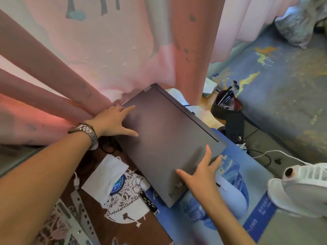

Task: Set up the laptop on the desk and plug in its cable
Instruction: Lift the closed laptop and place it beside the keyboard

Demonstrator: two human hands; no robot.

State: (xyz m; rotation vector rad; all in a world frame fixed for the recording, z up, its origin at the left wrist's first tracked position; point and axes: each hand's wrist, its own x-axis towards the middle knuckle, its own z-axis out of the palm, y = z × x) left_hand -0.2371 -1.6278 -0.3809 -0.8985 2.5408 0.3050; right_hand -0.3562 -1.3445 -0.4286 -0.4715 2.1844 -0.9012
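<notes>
Grey laptop (168,138) closed, lying between both hands, long axis slanting away from near right to far left. Left hand (113,121) flat on far-left edge; right hand (200,174) spread on near corner. Neither grips. Cable not identified.

Little could be read. Just under the right hand's (201,175) fingers (208,156), raised lettering ran along the near corner of the laptop (169,138) lid — too blurred to spell out. Beyond those fingertips, the blue printed sheet (235,175) carried white characters — also illegible.
</notes>
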